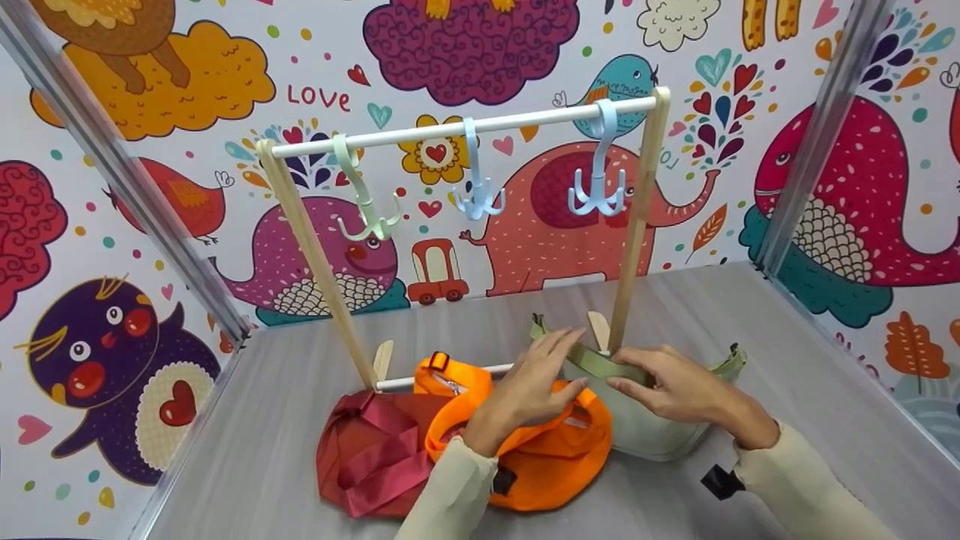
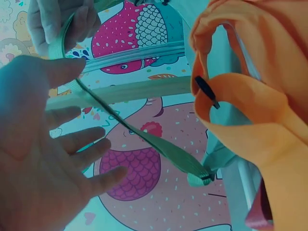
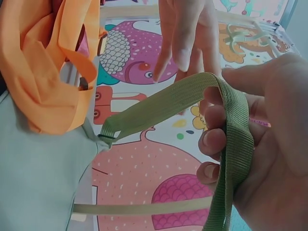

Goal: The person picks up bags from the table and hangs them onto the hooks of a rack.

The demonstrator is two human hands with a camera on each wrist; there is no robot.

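Observation:
A pale green bag (image 1: pixel 652 431) lies at the right on the table, its green webbing strap (image 3: pixel 161 103) lifted into a loop. My right hand (image 1: pixel 679 386) holds that strap, the fingers curled round it in the right wrist view. My left hand (image 1: pixel 525 390) hovers over an orange bag (image 1: pixel 559 480), close to the strap; its fingers are extended and grip nothing, as the left wrist view shows. Left of the orange bag is a dark red bag (image 1: pixel 382 442) with a wide crimson strap (image 1: pixel 382 476) folded on top.
Behind the bags stands a wooden rack (image 1: pixel 319 255) with a white top rail (image 1: pixel 525 120). From it hang a green hook (image 1: pixel 367 202), a blue hook (image 1: pixel 476 180) and another blue hook (image 1: pixel 598 172). Patterned walls (image 1: pixel 420 90) enclose the grey table (image 1: pixel 247 450).

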